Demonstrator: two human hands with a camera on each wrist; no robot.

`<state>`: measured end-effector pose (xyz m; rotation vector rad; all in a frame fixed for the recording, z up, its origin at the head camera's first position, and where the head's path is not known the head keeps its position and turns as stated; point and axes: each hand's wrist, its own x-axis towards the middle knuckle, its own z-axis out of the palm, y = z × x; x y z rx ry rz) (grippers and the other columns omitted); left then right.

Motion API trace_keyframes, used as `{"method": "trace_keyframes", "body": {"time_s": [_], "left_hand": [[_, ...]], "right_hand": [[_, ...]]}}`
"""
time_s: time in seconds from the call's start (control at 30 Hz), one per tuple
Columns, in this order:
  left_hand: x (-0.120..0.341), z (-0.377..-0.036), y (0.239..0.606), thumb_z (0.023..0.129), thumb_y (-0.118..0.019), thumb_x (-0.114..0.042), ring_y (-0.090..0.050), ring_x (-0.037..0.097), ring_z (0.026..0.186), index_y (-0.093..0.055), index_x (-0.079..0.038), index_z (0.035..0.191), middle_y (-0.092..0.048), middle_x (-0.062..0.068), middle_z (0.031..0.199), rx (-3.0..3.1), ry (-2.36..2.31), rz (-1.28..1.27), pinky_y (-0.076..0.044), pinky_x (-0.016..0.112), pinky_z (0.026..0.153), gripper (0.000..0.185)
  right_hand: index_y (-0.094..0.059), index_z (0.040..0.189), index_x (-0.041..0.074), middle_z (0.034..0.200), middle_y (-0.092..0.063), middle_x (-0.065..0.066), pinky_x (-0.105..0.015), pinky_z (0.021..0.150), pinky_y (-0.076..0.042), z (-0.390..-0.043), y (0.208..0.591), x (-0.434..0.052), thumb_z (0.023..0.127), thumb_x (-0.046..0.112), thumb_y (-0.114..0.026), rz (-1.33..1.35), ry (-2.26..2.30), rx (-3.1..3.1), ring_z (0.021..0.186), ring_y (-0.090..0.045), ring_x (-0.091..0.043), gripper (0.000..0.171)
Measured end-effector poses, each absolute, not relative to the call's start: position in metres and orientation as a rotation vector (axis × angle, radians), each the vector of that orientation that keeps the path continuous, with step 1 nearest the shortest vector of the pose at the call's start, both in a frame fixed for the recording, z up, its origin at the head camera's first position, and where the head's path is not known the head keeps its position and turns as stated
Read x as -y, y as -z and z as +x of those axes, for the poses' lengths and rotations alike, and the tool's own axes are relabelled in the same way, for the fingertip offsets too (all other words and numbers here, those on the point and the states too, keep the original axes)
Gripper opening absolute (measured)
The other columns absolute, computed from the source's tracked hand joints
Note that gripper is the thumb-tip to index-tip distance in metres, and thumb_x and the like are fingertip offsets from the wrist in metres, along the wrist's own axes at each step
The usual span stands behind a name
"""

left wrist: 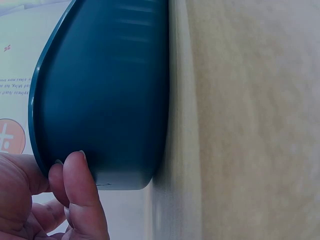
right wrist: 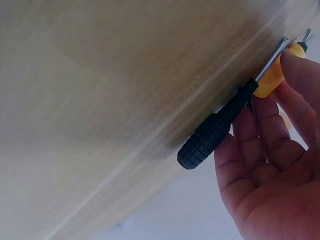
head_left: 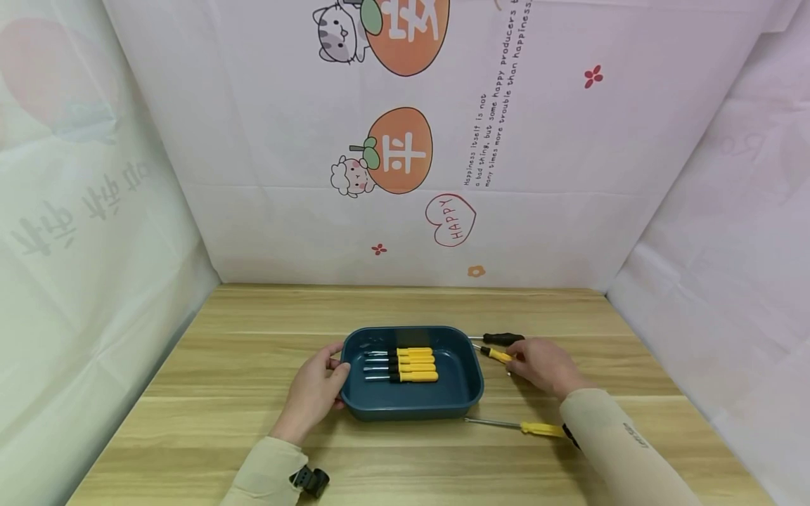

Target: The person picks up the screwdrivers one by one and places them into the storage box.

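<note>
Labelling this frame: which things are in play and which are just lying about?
In play: blue tray, held by the left hand; four yellow screwdrivers inside it; short yellow screwdriver at the right hand.

Lying about: black screwdriver; long yellow screwdriver; table.

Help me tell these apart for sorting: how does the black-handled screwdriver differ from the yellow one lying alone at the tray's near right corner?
The black-handled screwdriver has a dark, knurled handle; the lone yellow screwdriver has a yellow one. The black one lies beyond the right hand, the yellow one nearer the person, by the forearm. Both lie flat on the table, outside the tray.
</note>
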<state>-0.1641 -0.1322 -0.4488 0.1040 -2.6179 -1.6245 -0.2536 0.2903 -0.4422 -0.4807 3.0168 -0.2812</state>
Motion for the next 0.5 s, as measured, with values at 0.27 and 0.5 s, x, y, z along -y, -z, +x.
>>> {"method": "trace_keyframes", "body": {"time_s": [0.27, 0.5], "left_hand": [[0.1323, -0.1638, 0.4487, 0.105, -0.060, -0.019, -0.063, 0.017, 0.061, -0.053, -0.011, 0.151, -0.063, 0.012, 0.112, 2.620, 1.622, 0.105, -0.061, 0.031, 0.052, 0.046], [0.1322, -0.1638, 0.4487, 0.106, -0.060, -0.019, -0.063, 0.017, 0.062, -0.052, -0.011, 0.151, -0.063, 0.012, 0.113, 2.622, 1.625, 0.105, -0.061, 0.032, 0.052, 0.046]], "right_hand": [[-0.077, 0.114, 0.010, 0.097, -0.072, -0.001, -0.047, 0.080, -0.057, -0.2548, 0.4435, -0.2895, 0.096, 0.023, -0.075, -0.468, 0.257, -3.007, 0.084, -0.061, -0.017, 0.023], [-0.077, 0.110, 0.012, 0.094, -0.070, 0.001, -0.044, 0.077, -0.056, -0.2556, 0.4461, -0.2893, 0.096, 0.023, -0.075, -0.444, 0.282, -3.006, 0.080, -0.058, -0.016, 0.018]]}}
